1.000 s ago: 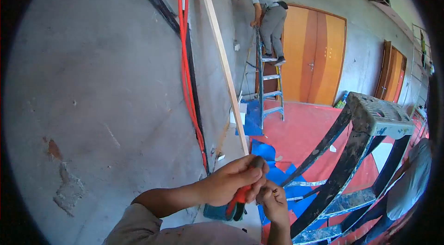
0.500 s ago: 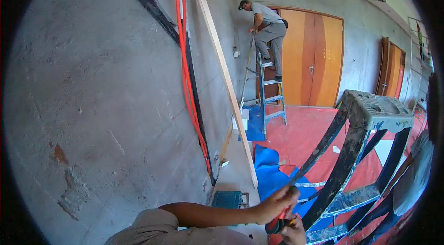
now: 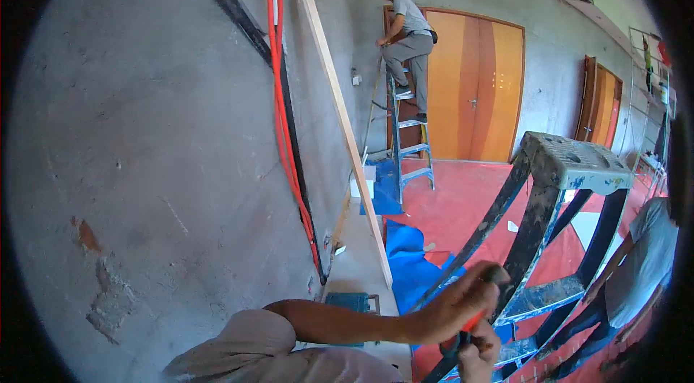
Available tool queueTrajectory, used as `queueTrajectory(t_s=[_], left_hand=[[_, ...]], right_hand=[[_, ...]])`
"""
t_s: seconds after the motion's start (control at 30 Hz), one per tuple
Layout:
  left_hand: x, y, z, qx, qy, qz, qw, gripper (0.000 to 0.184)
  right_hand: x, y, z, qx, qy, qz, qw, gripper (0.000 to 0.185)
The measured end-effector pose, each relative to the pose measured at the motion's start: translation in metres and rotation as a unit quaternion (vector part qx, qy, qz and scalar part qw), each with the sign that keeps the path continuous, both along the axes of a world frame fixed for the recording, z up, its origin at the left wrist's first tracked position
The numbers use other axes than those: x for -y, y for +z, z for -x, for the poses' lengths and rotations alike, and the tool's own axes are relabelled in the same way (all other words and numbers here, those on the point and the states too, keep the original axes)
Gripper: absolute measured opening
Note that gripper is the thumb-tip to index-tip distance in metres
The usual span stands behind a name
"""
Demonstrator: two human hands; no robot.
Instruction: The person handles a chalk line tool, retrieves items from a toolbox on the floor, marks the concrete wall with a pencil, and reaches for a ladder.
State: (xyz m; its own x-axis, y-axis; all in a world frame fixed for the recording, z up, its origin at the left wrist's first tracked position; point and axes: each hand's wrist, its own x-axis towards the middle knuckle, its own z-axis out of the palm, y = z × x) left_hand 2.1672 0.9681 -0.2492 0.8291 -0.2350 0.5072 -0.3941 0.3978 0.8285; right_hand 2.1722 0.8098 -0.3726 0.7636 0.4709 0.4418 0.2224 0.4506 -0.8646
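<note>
My left hand [image 3: 463, 303] reaches in from the left and is closed around a red-and-black hand tool [image 3: 473, 321]. Part of the tool shows below the fingers; the rest is covered by them. Just beneath, my right hand [image 3: 480, 355] has its fingers bent together close to the tool's lower end, and what they grip is too small and blurred to name. Both hands are in front of the near stepladder [image 3: 538, 235], which has a paint-spattered top and dark rails.
Red cables [image 3: 280, 115] run down the grey wall [image 3: 159, 130] beside a leaning wooden strip [image 3: 336, 94]. A teal case [image 3: 348, 302] lies below. One person [image 3: 412, 36] stands on a far ladder [image 3: 413, 148]; another person [image 3: 636, 267] is at right. Blue sheeting [image 3: 405, 249] covers some red floor.
Both hands have moved right with the tool, in front of the near ladder. The person on the far ladder has shifted posture, and the person at right shows more fully.
</note>
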Motion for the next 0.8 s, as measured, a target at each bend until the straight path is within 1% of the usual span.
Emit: queueTrajectory(t_s=[0.03, 0.07, 0.1, 0.13, 0.17, 0.2, 0.27, 0.33, 0.37, 0.4, 0.43, 0.47, 0.53, 0.6, 0.67, 0.7, 0.77, 0.8], left_hand=[[-0.013, -0.002, 0.001, -0.026, 0.019, -0.013, 0.999, 0.038], [-0.027, -0.003, 0.002, -0.052, 0.038, -0.027, 0.998, 0.040], [-0.039, -0.008, 0.003, -0.083, 0.056, -0.009, 0.995, 0.040], [-0.054, -0.013, 0.006, -0.082, 0.094, -0.016, 0.992, 0.038], [-0.074, -0.011, 0.013, -0.089, 0.106, -0.043, 0.989, 0.033], [-0.090, -0.012, 0.024, -0.101, 0.125, -0.042, 0.986, 0.031], [-0.116, -0.013, 0.044, -0.113, 0.149, -0.036, 0.982, 0.028], [-0.137, -0.018, 0.068, -0.103, 0.194, -0.125, 0.967, 0.024], [-0.146, -0.020, 0.080, -0.105, 0.198, -0.123, 0.967, 0.024], [-0.154, -0.023, 0.091, -0.122, 0.208, -0.187, 0.952, 0.022], [-0.161, -0.027, 0.103, -0.138, 0.217, -0.250, 0.933, 0.020], [-0.167, -0.029, 0.116, -0.139, 0.218, -0.248, 0.934, 0.020], [-0.173, -0.031, 0.144, -0.175, 0.258, -0.225, 0.923, 0.020], [-0.181, -0.030, 0.168, -0.194, 0.281, -0.214, 0.915, 0.021], [-0.184, -0.031, 0.193, -0.222, 0.306, -0.198, 0.904, 0.022], [-0.184, -0.031, 0.204, -0.247, 0.316, -0.201, 0.894, 0.023], [-0.184, -0.031, 0.221, -0.279, 0.332, -0.198, 0.879, 0.024], [-0.185, -0.034, 0.226, -0.281, 0.334, -0.198, 0.878, 0.024]], right_hand=[[-0.003, 0.003, 0.000, -0.002, -0.002, 0.001, 1.000, 0.074], [-0.015, 0.024, -0.001, 0.044, -0.008, 0.084, 0.995, 0.056], [-0.024, 0.043, -0.003, 0.087, -0.015, 0.167, 0.982, 0.047], [-0.031, 0.057, -0.007, 0.087, -0.018, 0.168, 0.982, 0.047], [-0.039, 0.070, -0.011, 0.075, -0.063, 0.102, 0.990, 0.044], [-0.047, 0.083, -0.017, 0.062, -0.107, 0.036, 0.992, 0.041], [-0.073, 0.109, -0.037, 0.047, -0.168, 0.010, 0.985, 0.039], [-0.124, 0.141, -0.067, 0.122, -0.188, -0.007, 0.975, 0.032], [-0.148, 0.155, -0.087, 0.153, -0.178, 0.004, 0.972, 0.030], [-0.173, 0.166, -0.110, 0.183, -0.170, 0.016, 0.968, 0.028], [-0.198, 0.173, -0.136, 0.169, -0.165, 0.038, 0.971, 0.028], [-0.223, 0.177, -0.161, 0.157, -0.161, 0.057, 0.973, 0.028], [-0.267, 0.184, -0.199, 0.179, -0.147, 0.038, 0.972, 0.029], [-0.309, 0.187, -0.234, 0.178, -0.145, 0.077, 0.970, 0.028], [-0.342, 0.195, -0.238, 0.094, -0.048, 0.087, 0.991, 0.026], [-0.361, 0.196, -0.237, 0.091, -0.040, 0.096, 0.990, 0.026], [-0.403, 0.197, -0.236, -0.022, 0.053, 0.045, 0.997, 0.021], [-0.426, 0.196, -0.246, -0.023, 0.056, 0.045, 0.997, 0.021]])
